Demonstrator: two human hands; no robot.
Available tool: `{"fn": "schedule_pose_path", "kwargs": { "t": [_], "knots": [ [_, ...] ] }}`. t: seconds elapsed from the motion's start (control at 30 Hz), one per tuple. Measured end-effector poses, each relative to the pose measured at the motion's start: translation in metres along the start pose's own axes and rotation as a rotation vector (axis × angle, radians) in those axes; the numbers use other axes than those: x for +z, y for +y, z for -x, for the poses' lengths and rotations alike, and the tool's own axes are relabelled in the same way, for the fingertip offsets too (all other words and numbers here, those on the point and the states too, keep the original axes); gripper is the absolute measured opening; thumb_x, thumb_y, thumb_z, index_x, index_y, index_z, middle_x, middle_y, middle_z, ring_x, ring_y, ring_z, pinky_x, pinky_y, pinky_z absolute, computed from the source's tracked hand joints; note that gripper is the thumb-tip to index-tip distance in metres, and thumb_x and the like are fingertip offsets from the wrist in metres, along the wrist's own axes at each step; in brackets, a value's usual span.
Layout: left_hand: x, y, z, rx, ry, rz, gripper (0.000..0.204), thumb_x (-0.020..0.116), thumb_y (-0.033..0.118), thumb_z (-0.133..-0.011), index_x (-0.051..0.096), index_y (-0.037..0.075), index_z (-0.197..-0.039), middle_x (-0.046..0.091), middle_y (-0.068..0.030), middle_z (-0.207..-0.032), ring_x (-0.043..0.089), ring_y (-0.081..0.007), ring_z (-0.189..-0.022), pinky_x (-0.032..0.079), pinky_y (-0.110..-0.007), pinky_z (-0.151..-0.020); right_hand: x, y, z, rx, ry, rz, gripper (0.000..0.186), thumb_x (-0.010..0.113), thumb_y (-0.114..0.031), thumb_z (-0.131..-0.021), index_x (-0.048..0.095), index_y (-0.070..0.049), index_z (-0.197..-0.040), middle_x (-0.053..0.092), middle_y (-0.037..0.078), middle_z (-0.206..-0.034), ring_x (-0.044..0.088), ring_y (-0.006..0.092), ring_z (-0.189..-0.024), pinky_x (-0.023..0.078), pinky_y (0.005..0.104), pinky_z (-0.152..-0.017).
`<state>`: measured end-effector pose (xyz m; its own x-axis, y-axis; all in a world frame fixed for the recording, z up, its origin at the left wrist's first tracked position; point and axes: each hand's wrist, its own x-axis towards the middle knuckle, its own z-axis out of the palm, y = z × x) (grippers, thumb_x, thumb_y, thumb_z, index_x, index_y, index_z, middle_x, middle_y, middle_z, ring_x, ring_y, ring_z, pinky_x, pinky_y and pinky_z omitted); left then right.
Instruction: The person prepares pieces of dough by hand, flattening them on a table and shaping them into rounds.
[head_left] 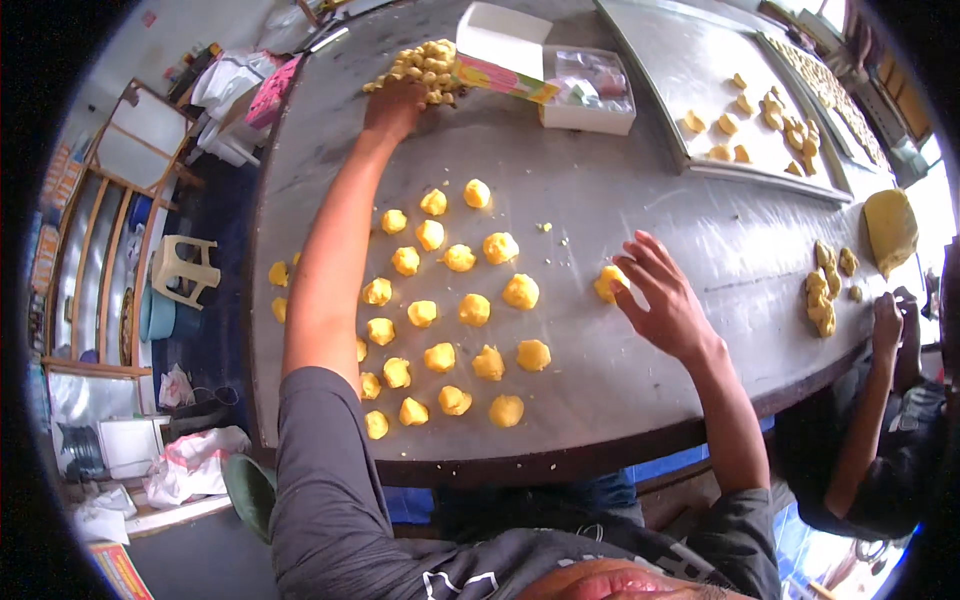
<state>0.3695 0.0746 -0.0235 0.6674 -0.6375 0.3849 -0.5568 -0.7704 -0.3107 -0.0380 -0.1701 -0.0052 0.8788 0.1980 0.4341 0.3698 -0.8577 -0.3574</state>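
Note:
At the far left of the metal table, my left hand (396, 108) reaches to a heap of small tan balls (428, 68); its fingertips are hidden or too dark to read. My right hand (665, 302) is stretched low over the table on the right, fingers apart, the thumb by a yellow dough ball (606, 284). That ball lies under and beside the fingers, partly covered. Between my arms, several rough yellow dough balls (474, 309) stand in loose rows. My left forearm hides part of the rows, and a few balls (279, 273) show on its other side.
A white box (590, 118) with its lid up stands behind the rows. Farther right is a metal tray (700, 90) with dough pieces. At the right edge, a co-worker's hands (890, 315) are near dough lumps (820, 300) and a large dough mass (890, 230). A stool (185, 270) stands left.

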Motion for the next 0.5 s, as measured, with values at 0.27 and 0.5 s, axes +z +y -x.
{"fn": "schedule_pose_path", "kwargs": {
  "t": [0.27,0.5],
  "knots": [
    [0.004,0.000,0.014,-0.063,0.232,0.261,0.014,0.061,0.019,-0.080,0.064,0.006,-0.085,0.065,-0.0111,-0.086,0.062,-0.0287,-0.080,0.048,-0.039,-0.071,0.000,0.031,0.008,0.099,0.229,-0.023,0.021,0.061,-0.009,-0.081,0.060,0.001,-0.100,0.058,0.017,-0.107,0.049,0.0327,-0.113,0.041,0.0406,-0.096],
    [-0.082,0.057,0.062,-0.113,0.331,1.022,0.016,0.065,0.025,-0.082,0.066,0.010,-0.087,0.065,-0.0009,-0.084,0.059,-0.0112,-0.077,0.046,-0.026,-0.070,-0.031,0.044,0.015,0.232,0.413,-0.023,0.023,0.062,-0.011,-0.081,0.060,0.000,-0.101,0.060,0.016,-0.107,0.055,0.0319,-0.107,0.044,0.0366,-0.090]
  ]
}}
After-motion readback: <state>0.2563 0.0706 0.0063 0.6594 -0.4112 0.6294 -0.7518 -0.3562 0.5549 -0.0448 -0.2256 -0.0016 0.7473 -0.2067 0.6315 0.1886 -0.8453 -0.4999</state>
